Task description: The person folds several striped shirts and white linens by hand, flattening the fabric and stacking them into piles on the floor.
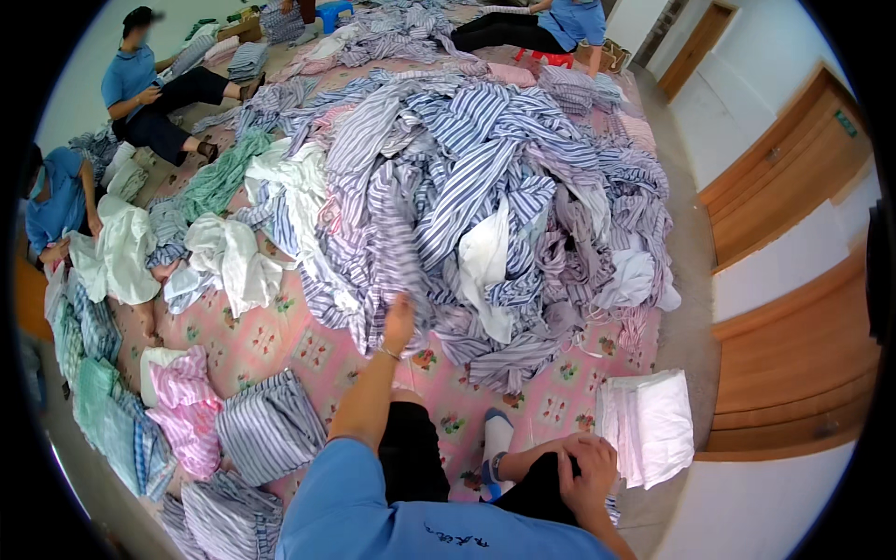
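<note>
My left hand (399,324) reaches forward to the near edge of a big heap of laundry, its fingers closed on a purple-grey striped cloth (397,229). That cloth runs up onto the heap and is slightly smeared by motion. Beside it lie blue-and-white striped cloths (471,177) and a white piece (483,266), crumpled together. On my bent knee rests my right hand (586,471), empty, its fingers laid loosely over the black trouser leg. Close to that hand is a folded white stack (646,427).
Folded striped bundles (271,425) and a pink bundle (185,411) lie at my left on the pink flowered floor sheet (317,345). Two people (140,84) (58,210) in blue shirts sit at the left, another (560,28) at the back. Wooden doors (793,159) line the right wall.
</note>
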Demonstrator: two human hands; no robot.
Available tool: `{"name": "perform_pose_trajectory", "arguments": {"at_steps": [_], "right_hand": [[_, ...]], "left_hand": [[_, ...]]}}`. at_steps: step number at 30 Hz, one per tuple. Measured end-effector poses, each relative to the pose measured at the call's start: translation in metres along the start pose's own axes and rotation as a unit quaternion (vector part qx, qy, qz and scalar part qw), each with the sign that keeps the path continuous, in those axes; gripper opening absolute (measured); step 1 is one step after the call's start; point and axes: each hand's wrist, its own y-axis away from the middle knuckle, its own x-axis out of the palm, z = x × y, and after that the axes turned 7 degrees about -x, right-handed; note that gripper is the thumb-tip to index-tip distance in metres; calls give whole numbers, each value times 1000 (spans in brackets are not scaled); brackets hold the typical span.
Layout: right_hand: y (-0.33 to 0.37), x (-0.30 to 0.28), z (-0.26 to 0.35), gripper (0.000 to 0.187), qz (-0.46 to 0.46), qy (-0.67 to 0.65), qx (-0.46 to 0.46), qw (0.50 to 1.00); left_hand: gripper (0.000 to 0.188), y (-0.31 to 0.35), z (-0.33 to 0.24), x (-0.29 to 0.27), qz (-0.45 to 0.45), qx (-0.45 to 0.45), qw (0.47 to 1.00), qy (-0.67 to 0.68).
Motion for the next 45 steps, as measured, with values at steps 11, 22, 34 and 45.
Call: {"name": "perform_pose_trajectory", "arguments": {"at_steps": [11,22,34,45], "right_hand": [[-56,93,38,60,126,-597,481,630],[-39,-35,93,20,232,-615,21,754],[-23,-23,39,45,171,-377,-148,898],[-78,-78,72,23,114,-425,-113,891]], "left_hand": [[13,207,-299,-191,454,-5,805,382],[55,182,-301,-274,252,154,950,103],[12,159,-367,-290,431,39,871,233],[45,136,-334,-320,359,85,926,75]]}}
